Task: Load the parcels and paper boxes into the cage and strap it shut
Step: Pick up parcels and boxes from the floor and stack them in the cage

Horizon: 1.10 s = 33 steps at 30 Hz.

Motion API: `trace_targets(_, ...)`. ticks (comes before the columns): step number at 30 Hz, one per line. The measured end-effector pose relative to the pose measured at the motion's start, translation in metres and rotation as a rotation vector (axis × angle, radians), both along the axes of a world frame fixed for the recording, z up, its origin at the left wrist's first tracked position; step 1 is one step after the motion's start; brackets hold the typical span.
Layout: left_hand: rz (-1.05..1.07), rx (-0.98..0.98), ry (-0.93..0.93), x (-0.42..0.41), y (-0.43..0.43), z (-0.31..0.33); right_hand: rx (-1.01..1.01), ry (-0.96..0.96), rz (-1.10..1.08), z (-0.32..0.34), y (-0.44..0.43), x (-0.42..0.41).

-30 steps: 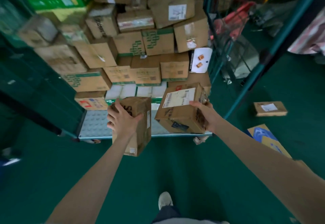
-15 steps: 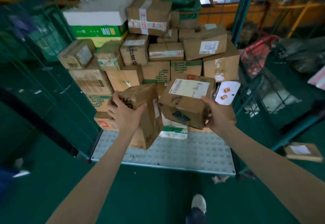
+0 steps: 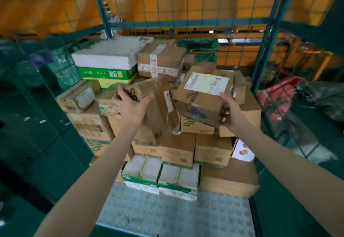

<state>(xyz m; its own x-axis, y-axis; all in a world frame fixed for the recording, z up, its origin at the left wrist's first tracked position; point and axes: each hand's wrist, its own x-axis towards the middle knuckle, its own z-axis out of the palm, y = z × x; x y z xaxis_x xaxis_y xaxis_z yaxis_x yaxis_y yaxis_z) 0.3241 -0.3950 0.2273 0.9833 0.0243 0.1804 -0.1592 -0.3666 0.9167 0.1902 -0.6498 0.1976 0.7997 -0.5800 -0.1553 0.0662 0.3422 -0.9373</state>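
Observation:
My left hand (image 3: 130, 104) grips the near end of a worn tall brown box (image 3: 158, 106) with black lettering, held up against the stack. My right hand (image 3: 229, 110) holds the right corner of a second brown box (image 3: 201, 95) that bears a white shipping label and tilts toward me. Both boxes are at the upper front of a pile of cardboard parcels (image 3: 173, 149) inside the green wire cage (image 3: 268, 41). The cage's front side is open toward me.
The cage floor is a grey studded plate (image 3: 167, 214), bare in front of the pile. Shrink-wrapped green-and-white cartons (image 3: 160, 175) lie at the pile's base. A white-and-green box (image 3: 109, 63) tops the left side. Mesh walls stand left, right and behind; red and grey bags (image 3: 279, 95) lie outside right.
Both hands have lifted their boxes from near floor level up and forward to the top of the pile. I have stepped closer to the cage.

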Motion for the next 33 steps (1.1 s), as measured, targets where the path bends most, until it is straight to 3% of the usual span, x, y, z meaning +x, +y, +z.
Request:
trace_targets(5,-0.003,-0.013,-0.081,0.028,-0.056,0.025,-0.038,-0.048,-0.049,0.022,-0.048,0.030)
trace_targets(14,-0.168,-0.002,-0.102,0.108,-0.171,0.068,0.071,-0.144,-0.278,0.033,-0.155,0.096)
trace_targets(19,-0.321,-0.013,0.039,0.159,-0.239,0.082,0.134,-0.168,-0.408,0.028,-0.197,0.119)
trace_targets(24,-0.495,-0.046,0.243,0.210,-0.308,0.079,0.161,0.018,-0.648,0.053,-0.205,0.131)
trace_targets(29,-0.555,-0.245,0.477,0.252,-0.354,0.060,0.120,0.188,-0.712,0.048,-0.240,0.148)
trace_targets(33,-0.564,-0.072,0.504,0.292,-0.377,0.020,0.095,0.261,-0.667,0.043,-0.265,0.166)
